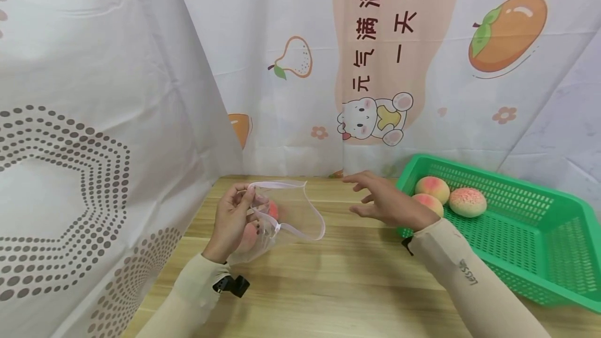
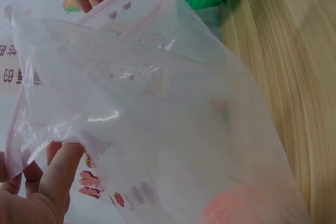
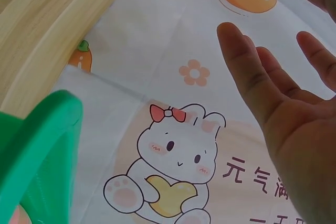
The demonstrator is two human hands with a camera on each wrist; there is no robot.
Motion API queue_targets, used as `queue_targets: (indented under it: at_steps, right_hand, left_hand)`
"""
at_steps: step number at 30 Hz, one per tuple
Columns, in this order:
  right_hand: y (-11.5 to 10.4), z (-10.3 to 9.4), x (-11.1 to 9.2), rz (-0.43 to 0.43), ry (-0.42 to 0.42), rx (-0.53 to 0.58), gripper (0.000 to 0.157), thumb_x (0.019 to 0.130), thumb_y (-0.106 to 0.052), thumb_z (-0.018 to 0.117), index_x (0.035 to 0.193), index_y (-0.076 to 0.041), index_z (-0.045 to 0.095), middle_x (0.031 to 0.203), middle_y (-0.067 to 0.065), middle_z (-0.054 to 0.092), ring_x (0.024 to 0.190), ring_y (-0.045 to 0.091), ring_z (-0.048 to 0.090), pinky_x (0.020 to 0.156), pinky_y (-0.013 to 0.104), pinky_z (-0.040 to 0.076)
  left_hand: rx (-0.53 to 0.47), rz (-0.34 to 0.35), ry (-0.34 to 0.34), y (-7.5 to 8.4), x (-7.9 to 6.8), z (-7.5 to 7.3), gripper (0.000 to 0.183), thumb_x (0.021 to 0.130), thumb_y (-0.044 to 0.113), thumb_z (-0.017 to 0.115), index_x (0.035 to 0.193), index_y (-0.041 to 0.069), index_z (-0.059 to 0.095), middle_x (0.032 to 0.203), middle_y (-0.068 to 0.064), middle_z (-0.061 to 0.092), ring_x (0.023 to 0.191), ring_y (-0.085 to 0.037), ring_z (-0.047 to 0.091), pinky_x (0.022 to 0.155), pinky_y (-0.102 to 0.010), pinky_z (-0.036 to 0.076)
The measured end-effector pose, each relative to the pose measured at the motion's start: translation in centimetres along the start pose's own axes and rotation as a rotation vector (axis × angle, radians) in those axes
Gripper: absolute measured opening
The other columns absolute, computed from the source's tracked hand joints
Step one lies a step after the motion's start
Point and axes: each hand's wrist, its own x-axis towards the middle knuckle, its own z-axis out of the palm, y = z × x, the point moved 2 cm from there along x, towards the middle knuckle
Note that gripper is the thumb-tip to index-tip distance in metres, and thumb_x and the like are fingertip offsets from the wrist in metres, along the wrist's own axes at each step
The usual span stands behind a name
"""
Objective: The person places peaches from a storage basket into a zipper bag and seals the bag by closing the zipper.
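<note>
In the head view, the tabletop is looked down on from above, toward its far edge and the cloth behind. From the left wrist, the cloth is faced through the bag, very close; from the right, past the nearby basket. Basket and cloth are shared by all three.

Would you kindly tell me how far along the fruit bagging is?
Done: pinkish fruit already lies inside the clear bag. In hand: the left hand pinches the bag's edge; the right hand holds nothing. Perhaps left to bag: three peaches in the green basket.
</note>
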Motion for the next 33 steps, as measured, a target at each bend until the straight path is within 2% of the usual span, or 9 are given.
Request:
queue_targets:
  at_steps: [12, 20, 29, 33]
  right_hand:
    - [0.7, -0.5, -0.3, 0.029, 0.009, 0.01, 0.06, 0.089, -0.007, 0.077, 0.142, -0.008, 0.049, 0.14, 0.015, 0.05, 0.12, 0.035, 0.054, 0.088, 0.043, 0.058]
    - [0.8, -0.9, -0.6, 0.041, 0.025, -0.023, 0.059, 0.088, -0.006, 0.077, 0.141, -0.006, 0.05, 0.139, 0.016, 0.052, 0.118, 0.036, 0.055, 0.086, 0.042, 0.059]
    - [1.3, -1.4, -1.0, 0.014, 0.032, -0.034, 0.058, 0.087, -0.004, 0.077, 0.14, -0.004, 0.051, 0.137, 0.016, 0.052, 0.116, 0.035, 0.055, 0.086, 0.041, 0.059]
    - [1.5, -1.7, -1.3, 0.026, 0.026, -0.027, 0.058, 0.088, -0.005, 0.076, 0.14, -0.004, 0.05, 0.137, 0.016, 0.051, 0.117, 0.036, 0.055, 0.087, 0.042, 0.058]
  left_hand:
    - [0.001, 0.0, -0.003, 0.1, -0.1, 0.0, 0.024, 0.107, 0.013, 0.049, 0.118, -0.008, 0.05, 0.092, -0.006, 0.064, 0.086, -0.017, 0.07, 0.076, -0.031, 0.061]
    - [-0.01, 0.0, 0.003, 0.0, 0.0, 0.1, 0.024, 0.106, 0.012, 0.05, 0.116, -0.009, 0.048, 0.09, -0.006, 0.064, 0.084, -0.017, 0.071, 0.078, -0.033, 0.06]
    - [-0.007, -0.014, 0.009, 0.0, -0.1, 0.1, 0.018, 0.106, 0.013, 0.051, 0.112, -0.003, 0.052, 0.092, -0.007, 0.064, 0.085, -0.017, 0.07, 0.076, -0.032, 0.061]
    - [-0.019, -0.017, 0.012, 0.0, -0.1, 0.2, 0.018, 0.106, 0.011, 0.05, 0.113, -0.005, 0.05, 0.091, -0.007, 0.064, 0.085, -0.018, 0.071, 0.077, -0.033, 0.06]
